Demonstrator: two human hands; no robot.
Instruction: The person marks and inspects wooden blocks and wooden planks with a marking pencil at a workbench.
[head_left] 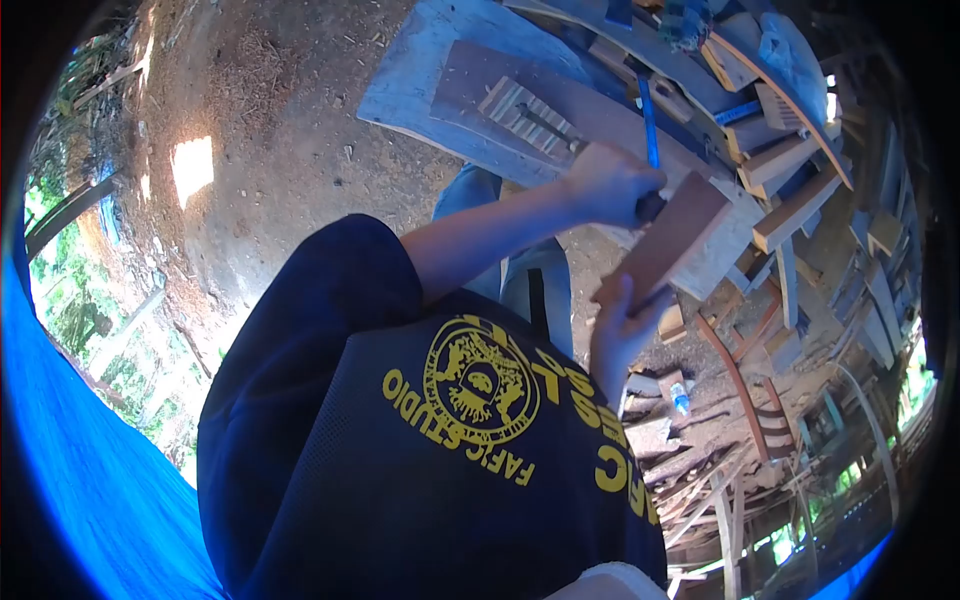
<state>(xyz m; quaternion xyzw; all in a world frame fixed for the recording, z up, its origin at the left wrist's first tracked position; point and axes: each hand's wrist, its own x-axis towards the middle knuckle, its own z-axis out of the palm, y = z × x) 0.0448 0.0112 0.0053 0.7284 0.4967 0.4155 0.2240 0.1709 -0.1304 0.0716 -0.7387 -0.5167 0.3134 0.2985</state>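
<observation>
My left hand (612, 185) reaches across from the left sleeve, its fingers wrapped round a small dark object (650, 207) against the upper edge of a brown wooden block (672, 235). What this dark object is cannot be made out. Lower down, my right hand (632, 325) grips the near end of the same block, thumb on its face. The block lies slanted above a pale board (715, 250). Beyond my left hand, a piece with light and dark stripes (530, 115) rests on a wide brown plank (465, 85).
A blue bar (649, 120) stands out beside my left hand. Wooden offcuts (795, 205) and a long curved strip (780, 90) are piled at the right. A bottle (680, 398) lies among scraps below. Bare ground (300, 130) shows at the upper left.
</observation>
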